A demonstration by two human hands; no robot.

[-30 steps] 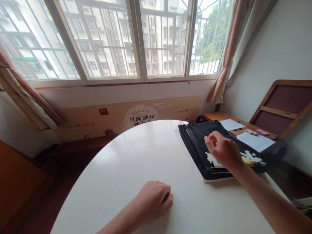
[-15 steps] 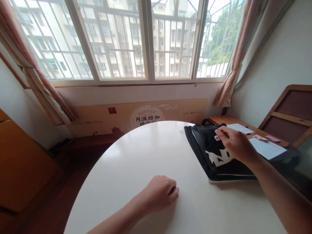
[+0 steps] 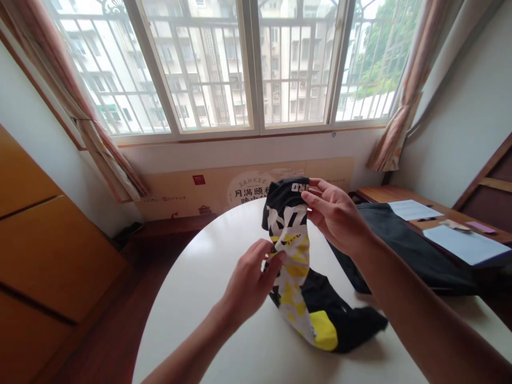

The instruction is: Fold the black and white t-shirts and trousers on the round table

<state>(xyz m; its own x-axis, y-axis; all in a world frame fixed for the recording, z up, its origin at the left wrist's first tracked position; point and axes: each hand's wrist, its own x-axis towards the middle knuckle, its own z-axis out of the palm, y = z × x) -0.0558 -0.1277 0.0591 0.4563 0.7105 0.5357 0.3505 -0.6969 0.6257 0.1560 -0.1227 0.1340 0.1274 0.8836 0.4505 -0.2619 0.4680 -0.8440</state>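
In the head view, now holding up a long, limp black cloth with white and yellow print (image 3: 294,261) over the near middle of a round, glossy white table (image 3: 200,298). Pinching the upper, far end between thumb and fingers of the bare right hand (image 3: 336,213); pinching the left edge, partway down, with the bare left hand (image 3: 248,277). Looks like a sorting-out-the-cloth step; probably calls next for firm pinches and a gentle spread. Soft and pliable, seemingly: bunched narrow, then curving rightward past a bright yellow block. Farther right, showing flat, smooth and dark, folded black fabric (image 3: 404,250).
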